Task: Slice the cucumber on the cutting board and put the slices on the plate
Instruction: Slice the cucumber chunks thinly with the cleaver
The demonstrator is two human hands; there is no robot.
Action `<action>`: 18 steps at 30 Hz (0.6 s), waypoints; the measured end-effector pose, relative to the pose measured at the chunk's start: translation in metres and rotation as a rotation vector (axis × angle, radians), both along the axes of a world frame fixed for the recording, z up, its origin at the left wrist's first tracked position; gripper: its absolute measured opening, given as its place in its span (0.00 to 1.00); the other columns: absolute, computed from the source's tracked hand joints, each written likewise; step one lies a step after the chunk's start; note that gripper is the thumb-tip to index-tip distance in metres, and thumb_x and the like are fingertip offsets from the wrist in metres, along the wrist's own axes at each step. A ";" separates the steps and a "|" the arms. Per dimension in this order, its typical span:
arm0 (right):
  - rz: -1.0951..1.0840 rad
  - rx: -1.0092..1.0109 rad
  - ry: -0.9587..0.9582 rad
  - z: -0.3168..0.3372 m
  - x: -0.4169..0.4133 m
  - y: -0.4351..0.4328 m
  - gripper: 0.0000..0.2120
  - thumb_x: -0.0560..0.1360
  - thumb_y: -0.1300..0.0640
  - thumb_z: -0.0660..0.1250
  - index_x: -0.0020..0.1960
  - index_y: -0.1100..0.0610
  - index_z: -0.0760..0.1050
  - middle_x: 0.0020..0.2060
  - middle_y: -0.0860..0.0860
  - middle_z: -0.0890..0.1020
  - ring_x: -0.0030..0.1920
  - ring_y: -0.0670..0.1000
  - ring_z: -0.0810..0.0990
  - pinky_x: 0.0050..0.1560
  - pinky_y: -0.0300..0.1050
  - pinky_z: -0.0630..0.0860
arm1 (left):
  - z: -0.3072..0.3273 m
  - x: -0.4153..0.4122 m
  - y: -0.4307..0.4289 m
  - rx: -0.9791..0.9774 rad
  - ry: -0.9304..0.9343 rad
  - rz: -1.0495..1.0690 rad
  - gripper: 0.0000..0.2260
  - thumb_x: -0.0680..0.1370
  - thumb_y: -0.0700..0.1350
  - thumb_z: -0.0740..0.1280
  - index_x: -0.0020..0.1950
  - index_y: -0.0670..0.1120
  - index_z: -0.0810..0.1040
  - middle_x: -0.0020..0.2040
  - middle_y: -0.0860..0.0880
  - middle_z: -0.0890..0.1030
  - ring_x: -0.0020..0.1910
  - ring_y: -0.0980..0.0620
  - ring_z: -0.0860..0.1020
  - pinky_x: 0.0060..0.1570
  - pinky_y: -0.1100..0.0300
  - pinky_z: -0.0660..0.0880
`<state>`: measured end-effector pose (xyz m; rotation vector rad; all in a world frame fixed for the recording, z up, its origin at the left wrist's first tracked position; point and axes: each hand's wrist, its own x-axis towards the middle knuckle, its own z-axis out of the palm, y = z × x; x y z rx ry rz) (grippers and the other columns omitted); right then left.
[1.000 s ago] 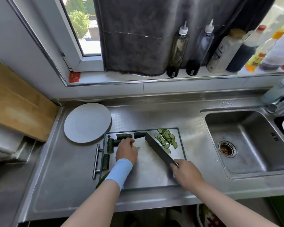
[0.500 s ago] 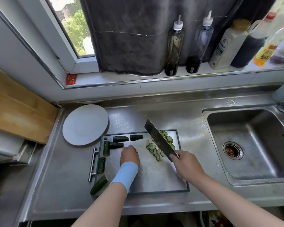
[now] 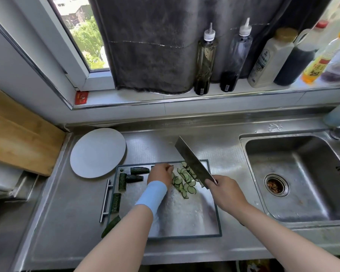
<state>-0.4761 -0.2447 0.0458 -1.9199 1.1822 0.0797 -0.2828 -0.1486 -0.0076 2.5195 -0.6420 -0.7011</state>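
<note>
Plate [image 3: 97,152] is seen bare at back left on the table [image 3: 67,222], just beside the board [image 3: 185,216] corner. Cucumber chunks [image 3: 139,170] are laid along the board's left side; one end piece [image 3: 110,225] is seen partly off the near-left edge. Left hand [image 3: 160,173] is placed mid-board, fingers [image 3: 170,168] bent at the slices [image 3: 183,182]; whether anything is pinched cannot be told. Slices are heaped at back centre of the board, none on the plate. Knife [image 3: 192,160] is held tilted over the heap, handle clenched by the right hand [image 3: 227,191]. Slices are judged thin, light, wet, limp, easily stuck together; best scooped on the flat blade or gathered in a bunch. Chunks are judged firm, slick-skinned. Table is steel; sink [image 3: 302,163] is set at right, bottles [image 3: 204,59] are lined on the sill under a curtained window.
</note>
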 end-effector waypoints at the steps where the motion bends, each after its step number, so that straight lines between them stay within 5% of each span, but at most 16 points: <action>1: -0.001 -0.002 -0.002 0.000 0.000 -0.001 0.14 0.81 0.50 0.62 0.38 0.50 0.78 0.28 0.46 0.78 0.31 0.50 0.75 0.32 0.44 0.67 | -0.001 0.006 -0.001 0.019 -0.010 -0.045 0.12 0.81 0.50 0.62 0.56 0.47 0.82 0.52 0.46 0.82 0.47 0.46 0.78 0.46 0.61 0.71; 6: 0.007 0.000 -0.001 -0.002 0.003 -0.002 0.14 0.81 0.50 0.62 0.38 0.49 0.78 0.28 0.46 0.78 0.30 0.49 0.75 0.32 0.43 0.67 | -0.004 0.011 -0.002 0.133 0.159 -0.338 0.12 0.78 0.53 0.67 0.59 0.53 0.82 0.56 0.53 0.81 0.53 0.51 0.78 0.54 0.61 0.72; 9: 0.008 0.004 0.004 -0.004 0.006 -0.002 0.14 0.81 0.49 0.63 0.38 0.48 0.79 0.29 0.47 0.79 0.31 0.49 0.76 0.32 0.43 0.67 | -0.004 0.007 -0.002 0.074 0.155 -0.316 0.13 0.77 0.55 0.67 0.59 0.54 0.81 0.52 0.54 0.80 0.50 0.53 0.78 0.50 0.62 0.71; 13: 0.015 0.006 -0.002 -0.003 0.008 -0.001 0.14 0.81 0.49 0.62 0.37 0.47 0.77 0.29 0.47 0.79 0.30 0.49 0.75 0.31 0.42 0.67 | -0.014 0.018 0.002 -0.021 -0.110 -0.229 0.10 0.81 0.45 0.61 0.53 0.47 0.82 0.52 0.48 0.79 0.54 0.46 0.76 0.51 0.58 0.73; 18: 0.036 0.003 0.004 -0.006 0.013 0.007 0.17 0.81 0.49 0.63 0.34 0.47 0.74 0.29 0.46 0.77 0.30 0.48 0.74 0.31 0.43 0.66 | -0.030 0.040 0.018 0.176 -0.373 -0.408 0.18 0.77 0.39 0.64 0.65 0.53 0.76 0.62 0.51 0.74 0.61 0.47 0.67 0.58 0.57 0.66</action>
